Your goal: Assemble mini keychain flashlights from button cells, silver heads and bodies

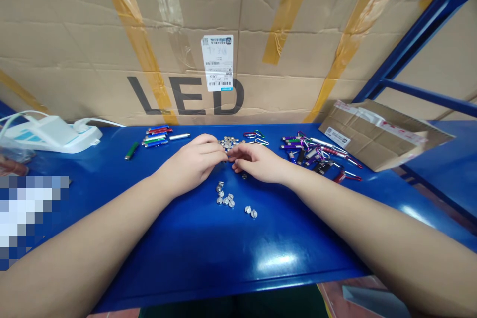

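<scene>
My left hand [199,161] and my right hand [258,163] meet fingertip to fingertip over the middle of the blue table [194,253]. Both have curled, closed fingers; what lies between the tips is too small and hidden to make out. Just behind them is a pile of small round silver pieces [231,142], which look like button cells. More of these silver pieces [225,200] are scattered in front of my hands, and a pair [251,211] sits apart to the right. One dark round piece [244,176] rests under my right hand.
Slim coloured metal tubes [156,136] and a green tube [131,151] lie left. Carabiner clips [255,137] are behind my right hand. Tubes with clips [316,155] are heaped right, beside an open cardboard box [376,134]. A white power strip [74,138] stands far left.
</scene>
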A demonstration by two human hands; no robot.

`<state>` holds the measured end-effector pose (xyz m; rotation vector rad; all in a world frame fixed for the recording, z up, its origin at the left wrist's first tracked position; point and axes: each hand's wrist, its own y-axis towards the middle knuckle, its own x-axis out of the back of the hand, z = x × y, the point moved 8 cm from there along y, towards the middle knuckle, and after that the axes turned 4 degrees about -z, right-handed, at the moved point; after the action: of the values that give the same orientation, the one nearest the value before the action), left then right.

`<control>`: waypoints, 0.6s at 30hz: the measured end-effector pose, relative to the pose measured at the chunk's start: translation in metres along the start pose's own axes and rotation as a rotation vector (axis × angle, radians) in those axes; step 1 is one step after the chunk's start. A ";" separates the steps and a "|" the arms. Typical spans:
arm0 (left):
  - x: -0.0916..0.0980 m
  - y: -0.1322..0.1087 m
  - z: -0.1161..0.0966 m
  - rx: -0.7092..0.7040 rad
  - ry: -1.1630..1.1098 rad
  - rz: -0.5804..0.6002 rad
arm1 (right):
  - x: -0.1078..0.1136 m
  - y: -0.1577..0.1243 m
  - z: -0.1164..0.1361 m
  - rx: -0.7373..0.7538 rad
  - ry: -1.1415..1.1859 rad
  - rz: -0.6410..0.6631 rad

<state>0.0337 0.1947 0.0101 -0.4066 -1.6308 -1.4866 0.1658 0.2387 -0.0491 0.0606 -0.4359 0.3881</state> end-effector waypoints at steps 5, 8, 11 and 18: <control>0.006 0.002 -0.003 -0.021 0.040 -0.034 | 0.000 -0.001 0.003 0.041 -0.035 -0.001; -0.002 0.001 -0.002 -0.001 0.016 0.051 | 0.000 -0.001 0.003 0.076 -0.050 0.003; -0.019 -0.003 0.000 0.029 -0.014 0.230 | 0.000 0.000 0.002 0.103 -0.059 0.010; -0.013 -0.001 0.004 0.084 -0.026 0.189 | 0.000 0.000 0.003 0.194 -0.103 0.015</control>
<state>0.0390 0.2016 0.0002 -0.5199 -1.6213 -1.2724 0.1647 0.2385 -0.0465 0.2669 -0.4992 0.4430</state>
